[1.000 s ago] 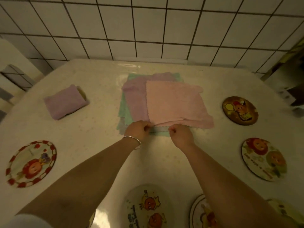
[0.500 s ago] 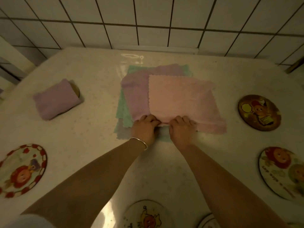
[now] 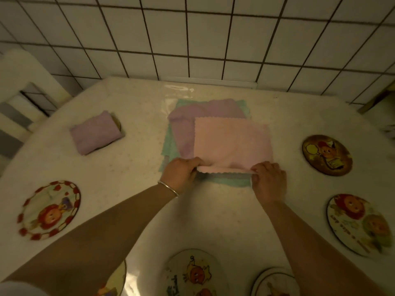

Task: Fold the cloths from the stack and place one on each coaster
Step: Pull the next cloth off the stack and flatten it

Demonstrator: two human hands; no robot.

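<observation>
White tiled wall (image 3: pixel 192 39) backed a pale table (image 3: pixel 132 167) where the work went on under dim, yellowish light. Half a second before, both hands had been bunched together at the middle of the pink cloth's near edge; now they had slid apart, each to its own corner. The left hand (image 3: pixel 179 175), with a thin bracelet (image 3: pixel 168 189) at the wrist, pinched the near left corner of the pink cloth (image 3: pixel 232 144), and the right hand (image 3: pixel 269 180) pinched the near right corner. Between them the scalloped near edge was raised slightly off the pile and pulled straight, where earlier it had lain rumpled under the knuckles.

That pink cloth lay on top of the stack (image 3: pixel 186 133) at the middle of the table, already doubled into a rectangle. Its left edge showed a neat scalloped trim, and its surface looked soft and nearly smooth. Under it a purple cloth stuck out to the left and far side, and mint green ones showed at the margins and just below the lifted edge.

Far left, a folded purple cloth (image 3: pixel 96 135) sat on a coaster (image 3: pixel 117 124) that peeped out behind it. Other round coasters with cartoon pictures lay bare: one left (image 3: pixel 49 210), a dark one right (image 3: pixel 327 154), another right (image 3: pixel 359 224), and one near (image 3: pixel 192 274).
</observation>
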